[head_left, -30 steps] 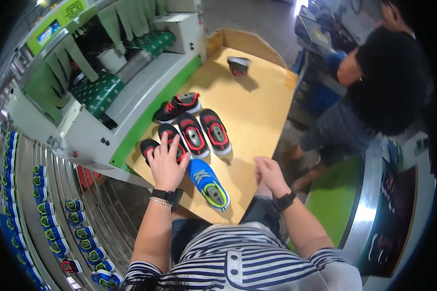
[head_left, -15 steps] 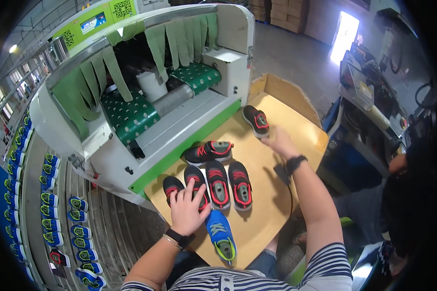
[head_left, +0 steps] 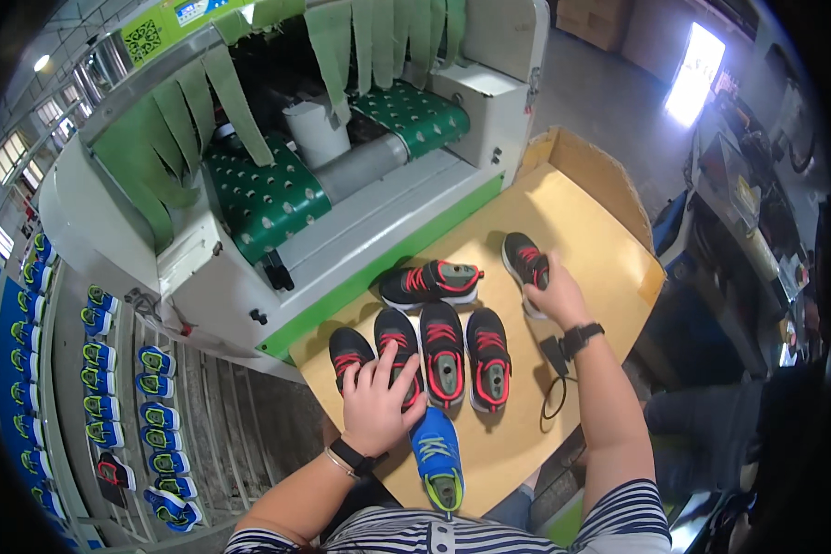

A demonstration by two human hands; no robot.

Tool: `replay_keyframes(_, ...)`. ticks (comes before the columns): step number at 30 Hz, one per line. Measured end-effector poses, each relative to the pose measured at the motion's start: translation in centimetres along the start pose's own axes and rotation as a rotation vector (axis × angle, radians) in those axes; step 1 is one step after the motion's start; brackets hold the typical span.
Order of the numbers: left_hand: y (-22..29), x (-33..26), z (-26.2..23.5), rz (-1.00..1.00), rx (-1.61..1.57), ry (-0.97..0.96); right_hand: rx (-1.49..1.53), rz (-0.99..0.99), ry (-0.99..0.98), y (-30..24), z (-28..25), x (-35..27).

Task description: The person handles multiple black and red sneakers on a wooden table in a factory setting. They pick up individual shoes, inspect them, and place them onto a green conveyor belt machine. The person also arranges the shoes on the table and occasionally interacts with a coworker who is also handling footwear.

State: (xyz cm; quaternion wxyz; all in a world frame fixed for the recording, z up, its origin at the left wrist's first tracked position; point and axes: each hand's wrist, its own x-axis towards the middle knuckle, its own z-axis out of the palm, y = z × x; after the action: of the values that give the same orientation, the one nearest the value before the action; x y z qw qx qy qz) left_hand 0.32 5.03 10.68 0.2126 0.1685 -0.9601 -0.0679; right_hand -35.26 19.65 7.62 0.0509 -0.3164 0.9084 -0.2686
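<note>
My right hand grips the heel end of a black sneaker with red laces, its toe pointing away from me at the board's right. My left hand lies with fingers spread over another black-and-red sneaker, and its index side partly hides that shoe. To its left stands a similar sneaker. On its right are two more, one with red laces and one beside it. Another sneaker lies crosswise behind this row. Nearest me is a blue sneaker with lime trim.
A white-and-green machine has a green spotted belt and hanging strips. A cardboard edge borders the wooden board. A small black device with a cord lies by my right wrist. Racks of blue shoes stand at left.
My right hand, earlier just beside the right-hand sneaker, now holds it, and the shoe has turned and come nearer. My left hand stays on the row. The whole view has shifted.
</note>
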Motion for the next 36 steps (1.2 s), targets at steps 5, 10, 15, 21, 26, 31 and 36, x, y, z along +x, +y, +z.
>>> replay_keyframes(5, 0.2, 0.1, 0.3, -0.01, -0.021, 0.012, -0.051, -0.012, -0.081, -2.3, -1.6, -10.7)
replay_keyframes(10, 0.1, -0.2, 0.8, 0.01, 0.003, 0.049, -0.092, 0.074, 0.0, -4.4, -0.8, -15.9)
replay_keyframes(15, -0.1, -0.7, 1.2, 0.023, 0.017, 0.069, -0.132, 0.164, 0.064, -5.9, 0.8, -17.3)
replay_keyframes(21, -0.1, -1.1, 1.1, 0.021, 0.009, 0.075, -0.082, 0.22, 0.072, -5.5, 0.7, -17.4)
replay_keyframes(26, -0.2, -1.4, 1.3, 0.024, 0.025, 0.071, -0.073, 0.234, 0.077, -5.6, 0.7, -17.5)
replay_keyframes(31, -0.3, -1.4, 1.2, 0.029, 0.009, 0.073, -0.026, 0.21, 0.086, -4.9, 1.0, -17.4)
replay_keyframes(36, -0.5, -1.5, 1.3, 0.013, -0.008, 0.081, -0.024, 0.199, 0.09, -5.1, 0.9, -17.3)
